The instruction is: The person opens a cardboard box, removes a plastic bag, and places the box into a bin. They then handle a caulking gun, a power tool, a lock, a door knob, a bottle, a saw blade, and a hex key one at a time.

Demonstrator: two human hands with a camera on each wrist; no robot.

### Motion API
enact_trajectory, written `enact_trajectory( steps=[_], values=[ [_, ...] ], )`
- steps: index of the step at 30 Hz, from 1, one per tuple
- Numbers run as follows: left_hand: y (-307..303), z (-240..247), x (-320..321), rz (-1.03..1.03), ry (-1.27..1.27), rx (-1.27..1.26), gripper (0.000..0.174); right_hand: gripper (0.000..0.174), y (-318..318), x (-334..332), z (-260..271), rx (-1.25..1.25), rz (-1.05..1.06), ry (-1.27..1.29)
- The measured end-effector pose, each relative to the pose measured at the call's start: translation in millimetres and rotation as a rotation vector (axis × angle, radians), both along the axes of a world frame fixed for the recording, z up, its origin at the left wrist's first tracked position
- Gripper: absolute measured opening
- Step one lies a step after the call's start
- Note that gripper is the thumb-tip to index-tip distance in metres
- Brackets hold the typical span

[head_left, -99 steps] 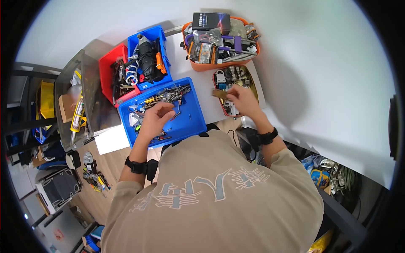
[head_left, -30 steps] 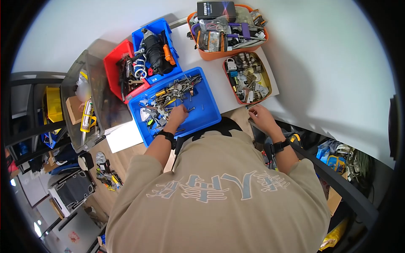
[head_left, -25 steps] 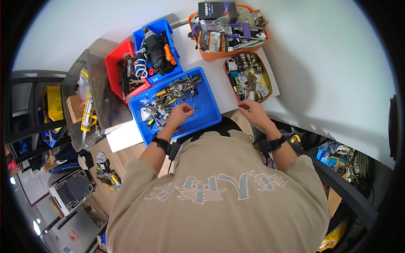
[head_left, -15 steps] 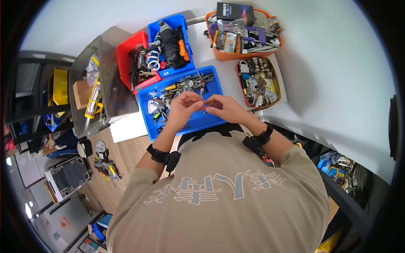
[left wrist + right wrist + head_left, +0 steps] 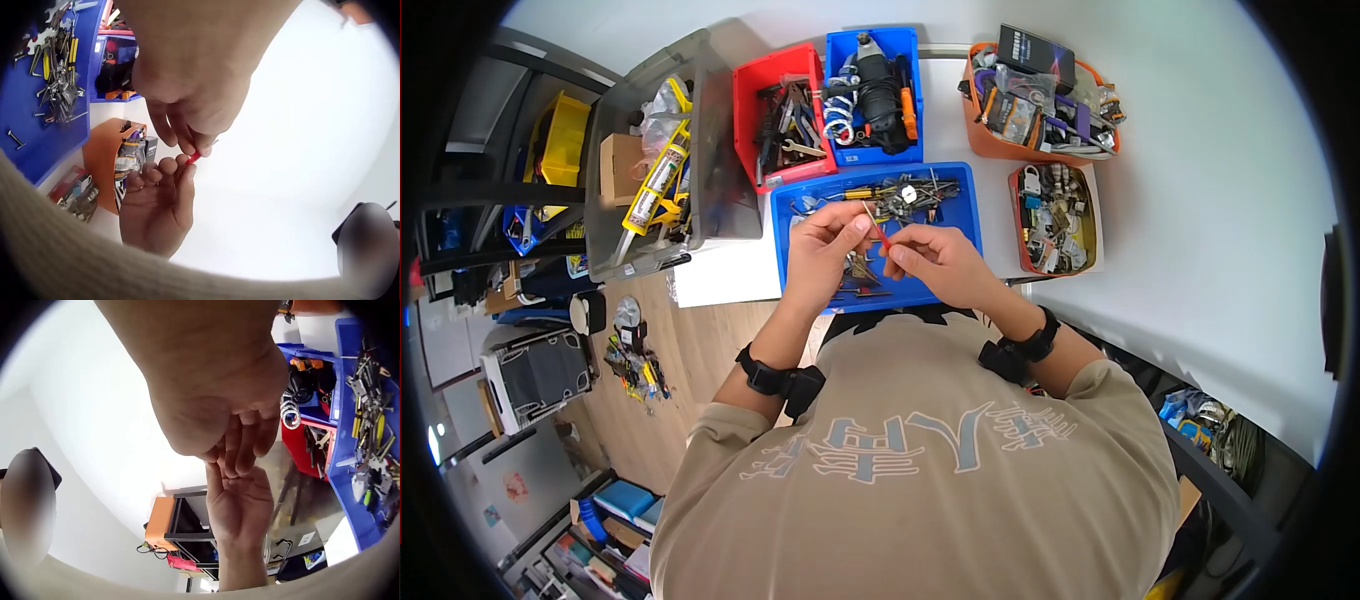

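Both hands meet above the blue tray in the head view. A small red-handled tool with a thin metal shaft lies between them. The right hand pinches its red end, and the left hand pinches it near the shaft. In the left wrist view the red handle shows between the fingertips of the left hand and the right hand. In the right wrist view the right hand hides the tool, with the left hand beyond.
Loose tools and screws fill part of the tray. Behind it stand a red bin and a blue bin with a corded power tool. Right of it are an orange basket and a small tin. A grey box stands left.
The right hand has let go of a brownish piece held earlier and come left to the left hand. A red-handled tool is now between them. The head view has shifted, moving the bins rightward.
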State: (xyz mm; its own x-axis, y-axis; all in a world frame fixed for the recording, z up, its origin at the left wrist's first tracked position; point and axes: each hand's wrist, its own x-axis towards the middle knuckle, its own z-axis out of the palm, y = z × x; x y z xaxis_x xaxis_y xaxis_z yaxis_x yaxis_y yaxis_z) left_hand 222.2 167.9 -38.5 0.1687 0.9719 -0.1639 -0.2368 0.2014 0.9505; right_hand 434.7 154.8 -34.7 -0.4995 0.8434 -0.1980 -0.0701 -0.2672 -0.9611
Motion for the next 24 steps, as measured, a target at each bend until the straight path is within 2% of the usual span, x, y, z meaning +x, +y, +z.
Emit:
enact_trajectory(
  steps=[7, 10, 11, 13, 14, 16, 18, 20, 21, 23, 24],
  values=[
    [17, 9, -76, -0.035, 0.043, 0.132, 0.014, 0.021, 5, -70, -4, 0.014, 0.014, -0.013],
    [29, 1, -123, 0.078, 0.157, 0.189, 0.007, 0.021, 21, -106, -24, -0.024, 0.012, -0.007],
    [35, -8, -144, 0.138, 0.220, 0.262, 0.009, 0.022, 29, -120, -36, -0.064, 0.005, -0.008],
    [44, -22, -182, 0.313, 0.510, 0.321, 0.013, 0.024, 49, -151, -84, -0.055, -0.025, 0.009],
    [47, -26, -196, 0.362, 0.578, 0.369, 0.015, 0.025, 59, -166, -110, -0.077, -0.075, -0.086],
    [45, -24, -205, 0.335, 0.636, 0.417, 0.014, 0.026, 86, -195, -144, -0.098, -0.110, -0.178],
    [38, -13, -202, 0.219, 0.759, 0.545, 0.012, 0.027, 129, -221, -161, -0.015, -0.141, -0.387],
    [33, -14, -201, 0.145, 0.716, 0.590, 0.011, 0.028, 170, -249, -160, 0.151, -0.317, -0.282],
    [31, -11, -200, 0.120, 0.693, 0.619, 0.010, 0.033, 187, -258, -155, 0.136, -0.339, -0.241],
    [28, -6, -203, 0.142, 0.672, 0.642, 0.007, 0.038, 216, -264, -170, 0.374, -0.333, -0.507],
    [26, -5, -209, 0.171, 0.680, 0.697, 0.007, 0.038, 215, -260, -169, 0.373, -0.337, -0.508]
  ],
)
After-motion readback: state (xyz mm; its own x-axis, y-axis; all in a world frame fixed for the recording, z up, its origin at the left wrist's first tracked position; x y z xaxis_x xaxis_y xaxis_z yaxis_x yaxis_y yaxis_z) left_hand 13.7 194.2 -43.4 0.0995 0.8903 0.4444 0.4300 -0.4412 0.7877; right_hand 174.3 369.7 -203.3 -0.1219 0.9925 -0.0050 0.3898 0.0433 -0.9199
